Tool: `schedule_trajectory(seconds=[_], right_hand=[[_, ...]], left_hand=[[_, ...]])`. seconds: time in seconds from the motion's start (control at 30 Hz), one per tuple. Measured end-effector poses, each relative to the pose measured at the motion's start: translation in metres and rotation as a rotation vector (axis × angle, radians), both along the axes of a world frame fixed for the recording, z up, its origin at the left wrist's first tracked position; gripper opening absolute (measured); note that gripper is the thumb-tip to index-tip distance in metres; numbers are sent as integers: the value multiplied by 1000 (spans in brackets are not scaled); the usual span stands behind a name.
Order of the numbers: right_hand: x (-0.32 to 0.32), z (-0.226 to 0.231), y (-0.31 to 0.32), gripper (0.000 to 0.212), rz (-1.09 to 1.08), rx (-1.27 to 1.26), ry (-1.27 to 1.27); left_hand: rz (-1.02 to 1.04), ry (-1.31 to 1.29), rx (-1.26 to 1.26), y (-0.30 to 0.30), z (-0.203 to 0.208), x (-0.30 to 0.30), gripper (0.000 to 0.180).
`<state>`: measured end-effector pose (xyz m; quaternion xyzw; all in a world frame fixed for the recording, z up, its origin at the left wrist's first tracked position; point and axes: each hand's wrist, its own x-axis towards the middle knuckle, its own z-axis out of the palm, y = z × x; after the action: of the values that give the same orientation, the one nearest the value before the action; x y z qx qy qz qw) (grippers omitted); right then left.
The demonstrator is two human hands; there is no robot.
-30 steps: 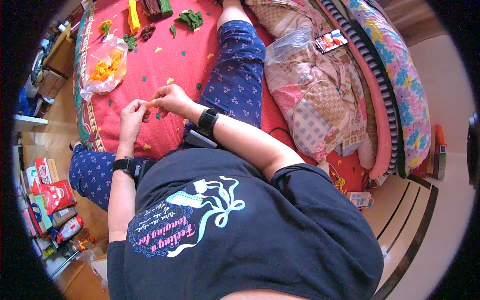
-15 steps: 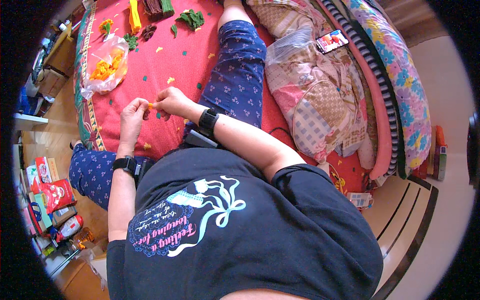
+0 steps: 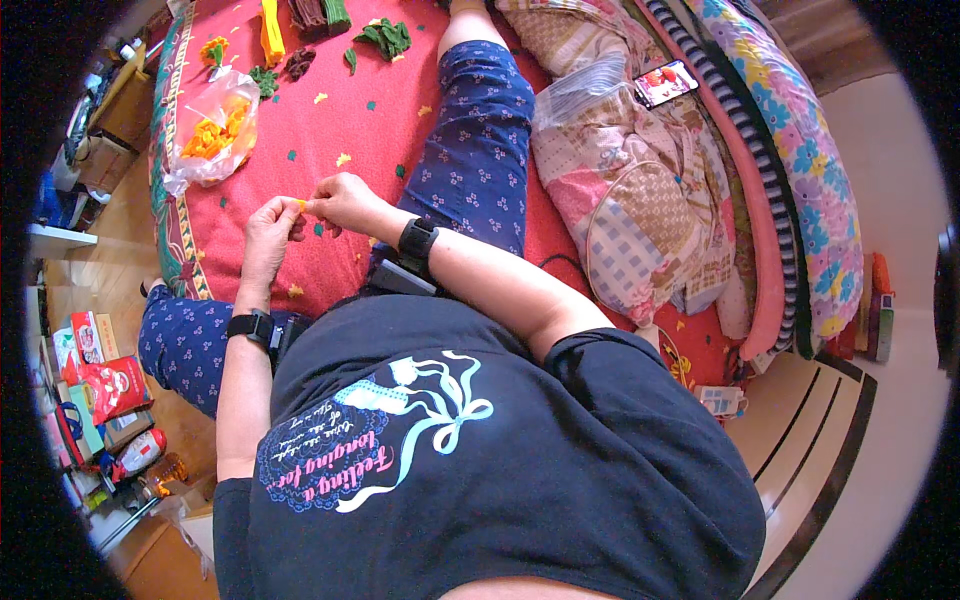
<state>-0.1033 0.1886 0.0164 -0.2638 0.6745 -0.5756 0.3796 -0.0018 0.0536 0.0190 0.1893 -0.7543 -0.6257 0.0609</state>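
A small orange piece [image 3: 301, 205] shows between the fingertips of my two hands, just above the red bed cover; most of it is hidden. My left hand [image 3: 268, 235] pinches it from the left, fingers curled. From the other side my right hand [image 3: 347, 203] grips it with thumb and fingers together. Beyond my left hand lies a clear plastic bag [image 3: 185, 165] with several fuzzy orange pieces [image 3: 210, 138] in it. Farther off are an orange flower with a green stem [image 3: 214, 52], a green curled piece [image 3: 264, 82] and a dark brown one [image 3: 299, 64].
Bundles of yellow-orange [image 3: 271, 35], brown [image 3: 307, 14] and green fuzzy stems lie at the far edge, near green leaf shapes [image 3: 385, 38]. My outstretched leg [image 3: 468, 150] borders the work area. On the right, a phone [image 3: 665, 83] rests on a patchwork quilt [image 3: 640, 210].
My hands stay together at nearly the same spot; the fingers have shifted slightly around the orange piece. The other things lie as before.
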Motion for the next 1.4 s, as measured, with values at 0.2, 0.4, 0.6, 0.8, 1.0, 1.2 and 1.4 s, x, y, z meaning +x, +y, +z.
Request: schedule_trajectory(seconds=[0.2,0.4,0.6,0.8,1.0,1.2,1.4], right_hand=[[4,7,0,22,38,26,98],[2,7,2,18,-2,-3,32],[4,11,2,18,-62,-52,61],[0,4,4,17,-71,-50,70],[-1,7,6,15,-48,-77,80],[-5,-2,1,14,-52,-23,97],[-4,1,2,16,-16,-254,-195]], left_hand=[[-13,-13,27,-6,-4,2,16],[-71,-15,-3,-2,2,1,14],[-2,-43,37,-4,-1,1,14],[15,-19,75,-1,4,0,15],[-28,-39,54,4,15,0,14],[-90,5,-59,5,15,-1,14],[68,-28,104,9,27,2,17]])
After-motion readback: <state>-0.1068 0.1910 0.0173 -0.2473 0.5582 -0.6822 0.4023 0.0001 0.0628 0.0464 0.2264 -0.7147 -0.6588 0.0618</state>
